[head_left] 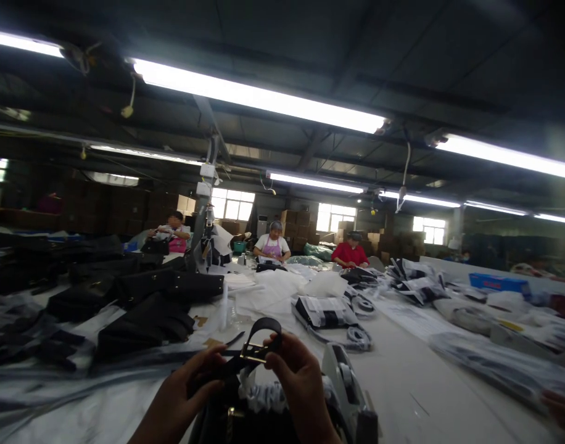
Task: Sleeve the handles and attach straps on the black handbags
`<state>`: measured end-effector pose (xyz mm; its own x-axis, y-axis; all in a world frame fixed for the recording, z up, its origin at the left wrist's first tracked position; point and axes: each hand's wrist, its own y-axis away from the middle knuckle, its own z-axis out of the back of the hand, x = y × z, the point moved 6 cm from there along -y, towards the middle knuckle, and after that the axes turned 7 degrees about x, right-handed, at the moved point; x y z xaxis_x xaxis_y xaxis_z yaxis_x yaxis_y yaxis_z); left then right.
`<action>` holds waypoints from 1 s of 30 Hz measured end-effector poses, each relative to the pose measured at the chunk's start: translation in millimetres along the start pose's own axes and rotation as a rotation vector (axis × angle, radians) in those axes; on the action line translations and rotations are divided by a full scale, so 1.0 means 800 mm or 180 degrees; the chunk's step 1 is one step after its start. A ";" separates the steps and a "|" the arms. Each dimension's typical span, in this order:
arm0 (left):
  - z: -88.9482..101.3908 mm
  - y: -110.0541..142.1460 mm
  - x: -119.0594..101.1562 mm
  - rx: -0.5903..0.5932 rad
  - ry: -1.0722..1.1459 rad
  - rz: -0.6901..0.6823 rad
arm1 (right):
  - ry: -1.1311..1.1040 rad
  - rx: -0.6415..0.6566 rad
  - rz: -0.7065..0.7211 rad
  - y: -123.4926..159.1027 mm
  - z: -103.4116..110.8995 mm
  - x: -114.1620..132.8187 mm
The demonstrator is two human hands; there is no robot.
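Note:
My left hand (185, 391) is closed on one length of a black strap (264, 324). Closer to the middle, my right hand (301, 379) pinches the same strap beside its gold-coloured buckle (253, 353). The strap loops upward above the buckle. Below both hands is a black bag (218, 414), partly hidden by them, with a small gold fitting on its front. Crumpled whitish wrapping (264, 391) shows at the bag's top. A grey tape dispenser (345, 376) stands just right of my right hand.
Black bags (146, 324) are heaped on the left. A wrapped bag (326, 313) with a coiled strap lies ahead. Clear plastic (486, 364) and a blue box (498, 283) are on the right. Several people sit across the table; another person's hand (560, 407) shows at the right edge.

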<state>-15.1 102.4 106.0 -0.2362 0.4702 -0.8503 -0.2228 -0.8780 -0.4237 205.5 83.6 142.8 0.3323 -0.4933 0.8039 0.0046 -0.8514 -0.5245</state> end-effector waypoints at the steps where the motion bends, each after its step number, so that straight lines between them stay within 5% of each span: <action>1: 0.000 0.000 0.001 0.0011 -0.0031 0.0001 | -0.0007 0.0029 0.0006 0.000 -0.003 0.002; 6: 0.000 0.004 -0.015 0.0048 -0.0353 -0.0248 | 0.0078 0.0206 0.0005 0.004 -0.011 0.010; 17: -0.043 -0.021 -0.138 0.0321 -0.0700 -0.0666 | 0.0346 0.0328 -0.0027 0.005 -0.015 0.025; 26: -0.056 -0.023 -0.132 0.0296 -0.0866 -0.0611 | 0.1541 0.0160 0.0138 0.005 0.012 0.032; 30: -0.058 -0.022 -0.130 0.0377 -0.0857 -0.0557 | 0.1340 0.0207 0.0074 0.004 0.011 0.032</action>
<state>56.9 64.6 187.6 -0.4226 0.6334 -0.6483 -0.3864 -0.7729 -0.5032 222.1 69.6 159.2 -0.0812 -0.5534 0.8289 0.0658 -0.8328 -0.5496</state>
